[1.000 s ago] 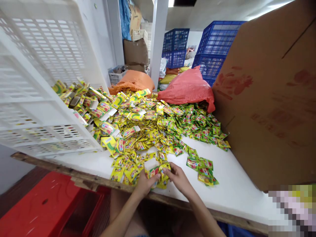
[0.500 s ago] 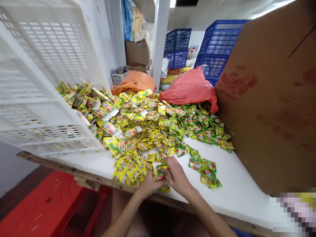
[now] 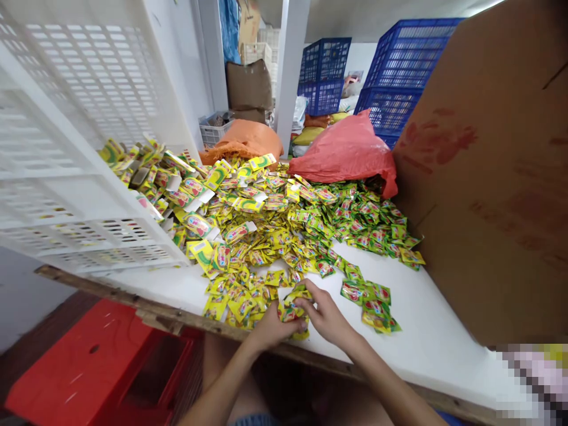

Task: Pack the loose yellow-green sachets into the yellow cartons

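Observation:
My left hand point(image 3: 274, 326) is wrapped round a small yellow box point(image 3: 284, 312) with its white flap up, close to the table's front edge. On the box's right, my right hand point(image 3: 323, 310) pinches a yellow-green packet point(image 3: 298, 294) at the opening. Yellow packets point(image 3: 239, 300) lie loose to the left of my hands. A few green packets point(image 3: 370, 302) rest on the white table point(image 3: 421, 319) to the right. Behind is a heap of green packets point(image 3: 364, 219), with flattened or open yellow boxes point(image 3: 199, 223) to its left.
A white crate point(image 3: 89, 195) lies tipped at the left, boxes spilling out. A cardboard box point(image 3: 483, 195) stands at the right. Orange point(image 3: 251, 139) and red point(image 3: 344, 151) sacks lie behind the heap. A red stool point(image 3: 84, 355) is below left.
The packet at the box's opening has shifted slightly, and my right fingers have moved a little over it. The camera view has tilted down slightly.

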Demonstrator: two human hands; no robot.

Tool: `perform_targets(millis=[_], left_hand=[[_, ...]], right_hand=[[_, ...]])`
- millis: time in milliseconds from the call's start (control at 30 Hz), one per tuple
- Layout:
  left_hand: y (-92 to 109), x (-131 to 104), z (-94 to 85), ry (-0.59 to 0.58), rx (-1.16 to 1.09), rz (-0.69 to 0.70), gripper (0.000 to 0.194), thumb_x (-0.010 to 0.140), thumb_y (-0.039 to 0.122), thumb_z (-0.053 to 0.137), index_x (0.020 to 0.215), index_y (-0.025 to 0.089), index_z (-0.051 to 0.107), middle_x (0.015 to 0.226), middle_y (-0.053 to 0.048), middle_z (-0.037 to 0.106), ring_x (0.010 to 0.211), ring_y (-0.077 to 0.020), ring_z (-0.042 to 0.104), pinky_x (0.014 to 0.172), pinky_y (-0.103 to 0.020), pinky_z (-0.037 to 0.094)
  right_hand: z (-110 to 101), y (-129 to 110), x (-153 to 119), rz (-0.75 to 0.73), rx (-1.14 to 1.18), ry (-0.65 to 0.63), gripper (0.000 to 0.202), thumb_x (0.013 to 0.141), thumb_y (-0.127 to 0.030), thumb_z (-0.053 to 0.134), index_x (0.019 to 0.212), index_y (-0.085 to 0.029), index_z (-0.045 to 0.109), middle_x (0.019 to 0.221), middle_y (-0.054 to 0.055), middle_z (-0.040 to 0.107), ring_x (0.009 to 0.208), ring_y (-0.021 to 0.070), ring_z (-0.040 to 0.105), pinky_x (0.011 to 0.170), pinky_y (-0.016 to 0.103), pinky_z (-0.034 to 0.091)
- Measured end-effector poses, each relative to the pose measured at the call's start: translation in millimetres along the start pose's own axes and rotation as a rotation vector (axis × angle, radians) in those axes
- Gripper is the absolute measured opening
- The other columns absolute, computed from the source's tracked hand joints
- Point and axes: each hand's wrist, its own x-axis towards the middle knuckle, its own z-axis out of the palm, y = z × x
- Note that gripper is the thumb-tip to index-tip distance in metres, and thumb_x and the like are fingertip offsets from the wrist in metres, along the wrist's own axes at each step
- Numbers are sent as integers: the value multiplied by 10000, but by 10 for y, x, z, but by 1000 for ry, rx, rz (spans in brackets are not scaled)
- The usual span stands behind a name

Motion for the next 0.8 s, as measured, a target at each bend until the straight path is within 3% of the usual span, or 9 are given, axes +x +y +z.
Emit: perform_targets(millis=[167,367,467,567,633,800], left_hand=[[-4,24,-8,-40,90,22,501,604,224,727,1076,151,574,1006,-59,669,918,-209,597,870,-324,445],[22,16,4,-92,91,34,457,620,225,715,1049,141,579,968,-60,676,895,-211,607,840,-307,453],[35,17,8,-99,89,24,418,609,226,721,998,139,596,926,-53,678,852,-204,608,810,-305,462],[64,17,3,-84,57,48,444,601,228,725,1018,147,595,955,-52,670,870,-206,595,811,-307,460],[84,12,-3,-93,45,59,465,604,244,728,1038,148,593,984,-56,662,897,-209,583,823,-305,452],[72,10,-13,-125,106,-50,456,585,292,745,986,133,600,882,-41,669,804,-190,590,757,-290,456]], right_hand=[[55,116,-6,43,-121,109,98,852,-219,417,926,-204,479,849,58,590,808,199,560,700,297,438],[166,148,-4,143,-37,237,144,879,-320,403,964,-207,433,741,19,595,642,177,567,571,259,421],[213,151,-26,65,-30,312,141,870,-286,425,986,-206,438,833,42,591,763,187,576,664,281,448],[191,137,-102,-129,-66,228,95,851,-211,442,943,-210,468,908,65,563,871,195,542,752,308,443],[129,115,-164,-178,-80,159,94,853,-181,428,927,-211,476,895,63,553,869,191,529,755,309,435],[-71,41,-183,25,-161,-8,86,876,-236,409,930,-210,470,860,57,565,826,198,544,720,308,423]])
